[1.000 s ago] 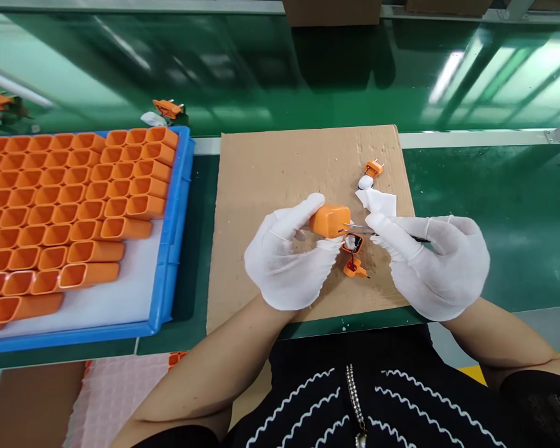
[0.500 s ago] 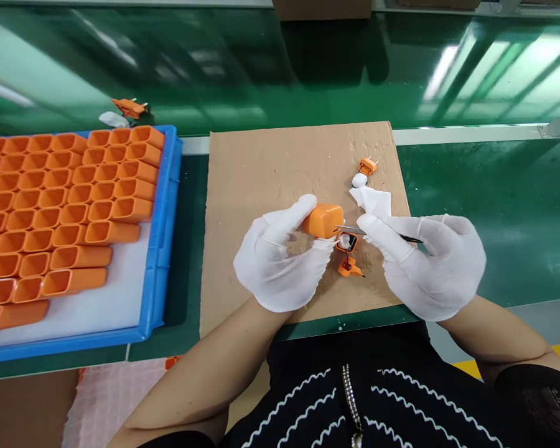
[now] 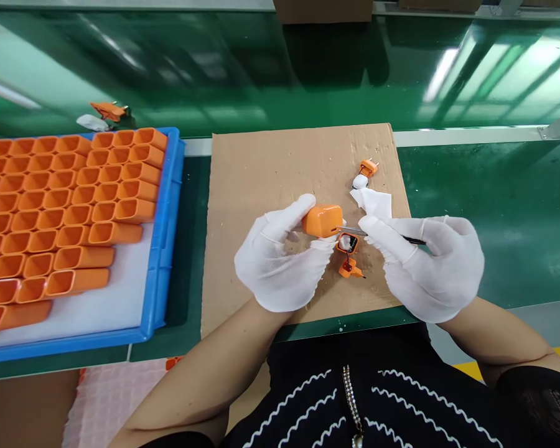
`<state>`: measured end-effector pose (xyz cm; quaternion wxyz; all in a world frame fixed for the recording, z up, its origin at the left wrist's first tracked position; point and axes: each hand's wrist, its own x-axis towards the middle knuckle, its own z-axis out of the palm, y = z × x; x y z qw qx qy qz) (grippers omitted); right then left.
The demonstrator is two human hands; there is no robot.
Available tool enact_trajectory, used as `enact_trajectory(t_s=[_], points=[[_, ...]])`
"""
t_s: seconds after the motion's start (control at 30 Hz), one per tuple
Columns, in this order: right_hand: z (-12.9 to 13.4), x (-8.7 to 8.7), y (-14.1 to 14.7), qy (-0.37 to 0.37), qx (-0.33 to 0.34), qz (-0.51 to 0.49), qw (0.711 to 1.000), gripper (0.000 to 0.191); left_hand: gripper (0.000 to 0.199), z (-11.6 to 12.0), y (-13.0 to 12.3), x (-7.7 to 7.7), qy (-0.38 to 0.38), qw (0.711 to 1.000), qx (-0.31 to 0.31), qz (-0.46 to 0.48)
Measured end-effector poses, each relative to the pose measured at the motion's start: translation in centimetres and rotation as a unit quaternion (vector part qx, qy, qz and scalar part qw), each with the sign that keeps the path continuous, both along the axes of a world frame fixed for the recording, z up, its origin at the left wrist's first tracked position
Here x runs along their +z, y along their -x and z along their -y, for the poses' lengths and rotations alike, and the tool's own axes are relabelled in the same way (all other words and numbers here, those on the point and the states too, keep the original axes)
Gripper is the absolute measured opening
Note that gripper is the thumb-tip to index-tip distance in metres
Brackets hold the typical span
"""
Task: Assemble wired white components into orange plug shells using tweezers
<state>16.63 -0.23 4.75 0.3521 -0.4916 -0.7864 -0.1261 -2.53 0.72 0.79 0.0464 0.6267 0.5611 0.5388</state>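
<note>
White-gloved, my left hand (image 3: 287,255) grips an orange housing (image 3: 322,221) between thumb and fingers above the cardboard. My right hand (image 3: 424,264), also gloved, pinches metal tweezers (image 3: 352,231), whose tip reaches the housing's lower right edge. Just below the tweezers is a small open orange part (image 3: 347,242) with dark and white contents. A wire links it to an orange plug piece (image 3: 348,268). Farther back on the cardboard lie another orange plug (image 3: 368,167), a round white piece (image 3: 359,182) and a white sheet (image 3: 374,203), partly covered by my right hand.
At the left, a blue tray (image 3: 161,249) holds rows of open orange housings. Behind it lies an orange plug (image 3: 108,111) with a white piece (image 3: 92,122). The cardboard sheet (image 3: 252,168) covers part of the green table (image 3: 485,186). A brown box (image 3: 324,11) stands at the far edge.
The tray and the orange plug behind it appear shifted: the tray slightly right, the plug left. Both hands keep nearly the same pose, with the tweezer tip slightly farther right.
</note>
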Motion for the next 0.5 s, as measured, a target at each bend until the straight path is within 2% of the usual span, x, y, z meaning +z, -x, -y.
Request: enact_trajectory(t_s=[0.07,0.23,0.3,0.4,0.5], points=[[0.02,-0.13,0.38,-0.029,0.003,0.005,1.000,0.035,0.048,0.12,0.08,0.00,0.005,1.000,-0.006,0.005],[0.17,-0.17,0.34,0.030,0.016,-0.014,0.999,0.037,0.046,0.37,0.32,-0.19,0.038,0.999,-0.006,0.019],[0.08,0.03,0.34,0.067,0.037,-0.083,0.994,0.030,0.043,0.38,0.34,-0.42,0.040,0.998,-0.016,0.039],[-0.22,0.34,0.59,0.085,0.080,-0.227,0.967,0.024,0.041,0.26,0.15,-0.66,0.037,0.996,-0.034,0.074],[-0.57,0.26,0.88,0.113,0.044,-0.322,0.939,0.025,0.041,-0.10,-0.23,-0.30,0.049,0.988,-0.038,0.138]])
